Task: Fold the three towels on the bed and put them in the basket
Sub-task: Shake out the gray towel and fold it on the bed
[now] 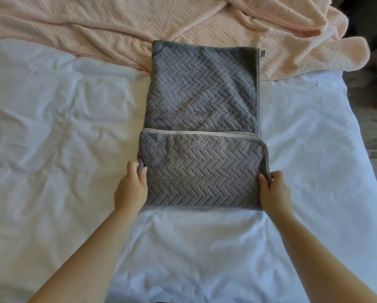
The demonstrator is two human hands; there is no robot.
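Observation:
A grey towel (201, 92) with a herringbone weave lies lengthwise in the middle of the bed. Its near third is folded up over itself, with a pale hem running across at the fold's top edge. My left hand (131, 188) pinches the left side of that folded part. My right hand (272, 191) pinches its right side. Behind it a pink towel (122, 27) lies rumpled and spread across the far side of the bed, and the grey towel's far end overlaps it. No basket is in view.
The bed's white sheet (52, 138) is wrinkled and extends left, right and towards me. The bed's right edge (358, 138) drops to a grey wooden floor. Dark furniture stands at the upper right corner.

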